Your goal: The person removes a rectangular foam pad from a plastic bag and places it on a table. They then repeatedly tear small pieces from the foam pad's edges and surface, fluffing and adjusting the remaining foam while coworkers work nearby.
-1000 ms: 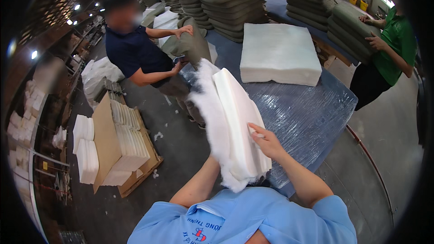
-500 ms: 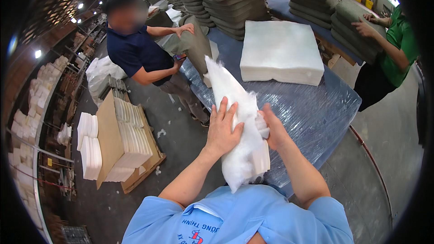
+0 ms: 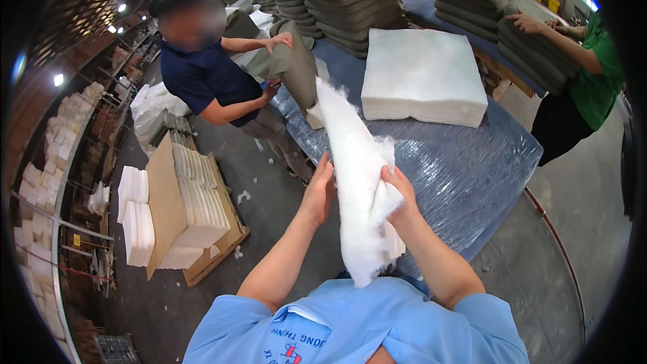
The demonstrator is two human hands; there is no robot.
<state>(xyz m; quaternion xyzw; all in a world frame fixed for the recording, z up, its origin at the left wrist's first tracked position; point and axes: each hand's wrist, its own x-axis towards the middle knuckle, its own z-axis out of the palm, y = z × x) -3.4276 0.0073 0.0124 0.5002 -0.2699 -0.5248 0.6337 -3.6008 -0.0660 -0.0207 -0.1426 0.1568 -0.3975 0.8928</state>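
Note:
A sheet of fluffy white batting (image 3: 360,168) stands on edge between my hands, close to my chest, draped around a pale slab (image 3: 392,241) that shows at its lower right. My left hand (image 3: 319,191) lies along the batting's left side with fingers straight and together, pointing away from me. On the other side, my right hand (image 3: 403,197) pinches a loose flap of the batting with the thumb on top; some of its fingers are hidden behind the fold.
A thick stack of white batting (image 3: 424,77) sits on the plastic-wrapped table (image 3: 445,175). Grey-green cushions (image 3: 347,0) are piled behind. One co-worker (image 3: 202,81) at left holds a covered cushion (image 3: 293,64); another (image 3: 593,74) handles cushions at right. A pallet (image 3: 219,249) bears white slabs.
My left hand has slid off the batting's upper face to its left side. My right hand has moved lower and now grips a folded flap. The right co-worker's hands have shifted upward.

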